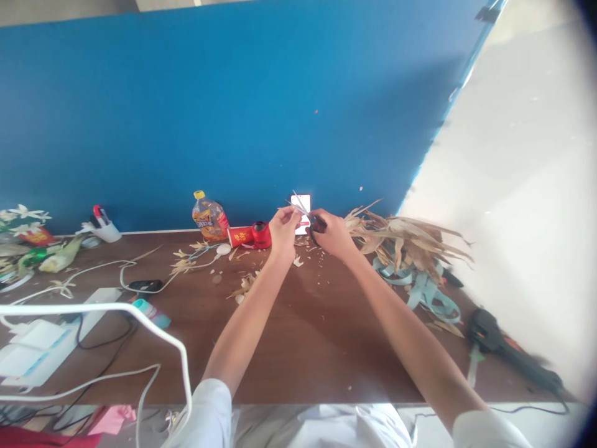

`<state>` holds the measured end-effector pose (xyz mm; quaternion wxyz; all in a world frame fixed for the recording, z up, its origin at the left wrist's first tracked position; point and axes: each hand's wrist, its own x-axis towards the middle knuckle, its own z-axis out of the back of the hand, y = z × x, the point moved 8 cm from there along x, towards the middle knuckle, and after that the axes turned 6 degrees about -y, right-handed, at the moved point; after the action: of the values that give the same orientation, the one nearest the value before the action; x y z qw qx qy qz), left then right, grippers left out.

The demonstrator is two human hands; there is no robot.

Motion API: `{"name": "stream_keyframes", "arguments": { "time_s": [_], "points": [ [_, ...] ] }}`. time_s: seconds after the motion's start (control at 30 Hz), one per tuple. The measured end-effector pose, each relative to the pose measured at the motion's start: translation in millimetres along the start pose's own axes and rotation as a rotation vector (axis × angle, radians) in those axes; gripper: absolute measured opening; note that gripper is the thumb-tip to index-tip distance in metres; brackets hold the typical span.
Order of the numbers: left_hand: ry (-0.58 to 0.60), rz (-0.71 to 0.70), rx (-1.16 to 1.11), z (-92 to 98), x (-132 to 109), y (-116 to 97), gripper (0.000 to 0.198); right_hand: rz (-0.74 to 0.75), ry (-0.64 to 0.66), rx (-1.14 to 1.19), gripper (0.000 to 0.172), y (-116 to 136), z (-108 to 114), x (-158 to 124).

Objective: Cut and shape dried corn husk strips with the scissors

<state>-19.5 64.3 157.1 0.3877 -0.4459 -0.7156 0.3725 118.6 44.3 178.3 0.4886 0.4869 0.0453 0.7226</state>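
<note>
My left hand (pixel 284 231) is raised over the middle of the brown table and pinches a thin pale strip of dried husk (pixel 290 204). My right hand (pixel 333 235) grips black-handled scissors (pixel 317 225), whose silver blades (pixel 301 204) point up and to the left beside the strip. The hands nearly touch. Pale husk scraps (pixel 245 285) lie scattered on the table below them. A heap of dried corn husks (pixel 405 241) sits just right of my right hand.
A blue wall rises behind the brown table (pixel 326 367). Along it stand a yellow-capped oil bottle (pixel 209 216), a red cup (pixel 240 236) and a red tape roll (pixel 261 235). Pale blue ribbons (pixel 420 292) lie under the husks, a black glue gun (pixel 489 333) lies right, and white cables (pixel 140 330) cross the left.
</note>
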Motion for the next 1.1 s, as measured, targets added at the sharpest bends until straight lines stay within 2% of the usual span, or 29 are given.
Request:
{"name": "stream_keyframes", "arguments": {
  "time_s": [0.13,0.27,0.47,0.8,1.1],
  "points": [
    [-0.003,0.081,-0.147,-2.8,0,5,0.021,0.015,0.006,-0.045,0.033,1,0,0],
    [-0.026,0.084,-0.197,-2.0,1,6,0.026,0.024,0.005,-0.088,0.034,-1,1,1],
    [-0.014,0.049,-0.16,-1.4,0,5,0.029,0.023,0.005,-0.118,0.032,-2,5,2],
    [-0.017,0.076,-0.157,-2.7,1,13,0.022,0.027,0.016,-0.162,0.03,-2,2,2],
    [-0.004,0.054,-0.11,-3.8,1,13,0.019,0.023,0.03,-0.205,0.029,-3,2,2]
  ]
}}
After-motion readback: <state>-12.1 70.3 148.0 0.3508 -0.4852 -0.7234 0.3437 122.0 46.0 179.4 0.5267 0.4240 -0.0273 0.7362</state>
